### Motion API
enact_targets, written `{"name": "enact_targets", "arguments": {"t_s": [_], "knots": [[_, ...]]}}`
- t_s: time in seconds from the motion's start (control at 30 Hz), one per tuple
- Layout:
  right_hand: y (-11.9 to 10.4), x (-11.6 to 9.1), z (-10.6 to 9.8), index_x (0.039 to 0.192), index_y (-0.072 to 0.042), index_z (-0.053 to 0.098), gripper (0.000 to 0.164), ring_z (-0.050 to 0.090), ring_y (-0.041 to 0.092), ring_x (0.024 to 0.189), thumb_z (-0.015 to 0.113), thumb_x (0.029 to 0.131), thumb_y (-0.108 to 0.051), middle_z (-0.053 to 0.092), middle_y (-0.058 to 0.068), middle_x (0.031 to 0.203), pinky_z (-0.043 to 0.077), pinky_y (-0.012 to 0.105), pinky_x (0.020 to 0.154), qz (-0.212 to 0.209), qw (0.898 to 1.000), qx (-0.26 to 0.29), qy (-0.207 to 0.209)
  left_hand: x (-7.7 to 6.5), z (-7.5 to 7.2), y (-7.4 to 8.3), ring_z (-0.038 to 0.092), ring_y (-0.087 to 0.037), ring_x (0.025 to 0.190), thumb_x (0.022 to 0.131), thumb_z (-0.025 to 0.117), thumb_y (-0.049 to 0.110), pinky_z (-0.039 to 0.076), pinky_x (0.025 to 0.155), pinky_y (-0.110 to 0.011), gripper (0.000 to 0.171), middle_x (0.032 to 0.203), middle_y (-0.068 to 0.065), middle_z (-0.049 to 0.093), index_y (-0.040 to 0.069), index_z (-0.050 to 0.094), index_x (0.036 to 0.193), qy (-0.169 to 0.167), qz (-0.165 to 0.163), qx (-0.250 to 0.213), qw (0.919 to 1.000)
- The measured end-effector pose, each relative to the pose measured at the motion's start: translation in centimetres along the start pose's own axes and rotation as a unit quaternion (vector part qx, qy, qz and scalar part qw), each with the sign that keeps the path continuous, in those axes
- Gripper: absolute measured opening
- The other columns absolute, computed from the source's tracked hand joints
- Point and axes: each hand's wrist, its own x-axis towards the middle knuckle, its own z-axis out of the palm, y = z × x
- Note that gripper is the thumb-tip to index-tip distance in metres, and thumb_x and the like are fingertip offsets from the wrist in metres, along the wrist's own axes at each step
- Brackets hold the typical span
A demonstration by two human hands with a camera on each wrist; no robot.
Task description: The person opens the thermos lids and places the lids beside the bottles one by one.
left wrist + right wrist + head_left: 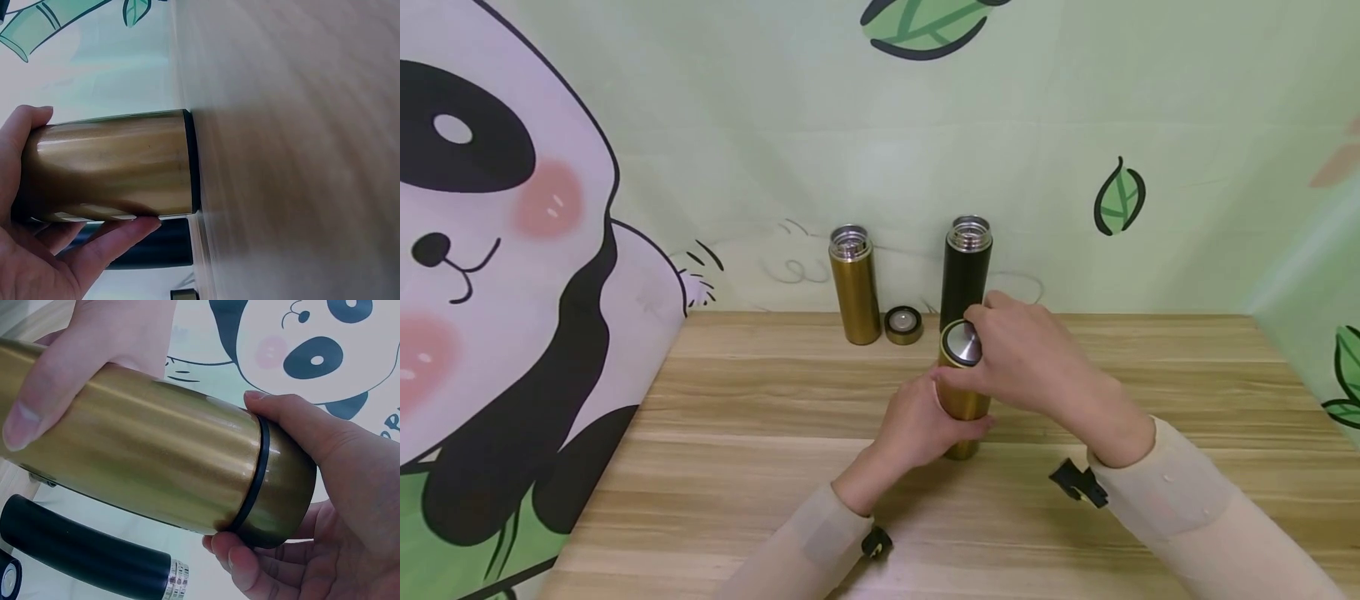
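Note:
In the head view a gold vacuum flask (962, 404), topped by a lid with a shiny silver disc (961, 342), stands upright between both hands. The left hand (917, 421) wraps round its body; in the left wrist view its black base (193, 161) meets the table. My right hand (1026, 354) grips the lid, thumb on one side and fingers on the other. The right wrist view shows that lid (285, 487) seated on the body, with a black ring (255, 478) at the join.
Behind the held flask stands an uncapped black flask (964, 279), partly hidden by it. Further left is an uncapped gold flask (855, 296), with a loose lid (903, 324) beside it. The patterned backdrop (1030, 100) rises at the wooden table's (760, 392) far edge.

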Motion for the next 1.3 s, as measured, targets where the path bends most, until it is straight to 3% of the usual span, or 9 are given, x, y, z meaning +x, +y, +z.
{"name": "enact_targets", "arguments": {"t_s": [0.4,0.77,1.1,1.3], "knots": [[0.7,0.0,-0.8,0.117,-0.005,0.072,0.061,0.061,0.017,0.076,0.087,0.078,-0.049,0.061,0.003,0.095,0.054,0.032,0.068,-0.038,0.998,0.03,-0.042,0.2,-0.3,-0.2,0.069,-0.015,0.101,0.082,0.085,0.046,0.055,0.086,-0.034,0.072,0.116,0.0,0.071,0.02,0.051,0.14,-0.017,0.013,-0.005,0.9998],[0.6,0.2,-1.2,0.131,-0.003,0.067,0.068,0.06,0.017,0.08,0.087,0.081,-0.044,0.059,0.005,0.1,0.054,0.031,0.07,-0.043,0.995,0.032,-0.08,0.2,-0.2,-0.3,0.069,-0.014,0.102,0.083,0.083,0.049,0.055,0.088,-0.034,0.075,0.119,0.0,0.071,0.02,0.049,0.142,-0.019,0.02,-0.005,0.9996],[0.5,0.4,-1.8,0.14,-0.004,0.062,0.069,0.065,0.021,0.092,0.086,0.084,-0.035,0.063,0.009,0.111,0.058,0.039,0.083,-0.057,0.991,0.022,-0.118,0.2,-0.2,-0.4,0.069,-0.013,0.099,0.082,0.084,0.048,0.055,0.085,-0.031,0.068,0.116,0.001,0.072,0.021,0.053,0.136,-0.019,0.023,-0.015,0.9994],[0.6,0.6,-2.2,0.14,-0.005,0.062,0.066,0.064,0.022,0.096,0.086,0.084,-0.03,0.064,0.007,0.109,0.055,0.043,0.087,-0.083,0.988,0.015,-0.131,0.2,-0.3,-0.4,0.068,-0.012,0.094,0.082,0.083,0.052,0.054,0.082,-0.03,0.065,0.111,0.003,0.072,0.021,0.055,0.132,-0.019,0.026,-0.005,0.9995]]}}
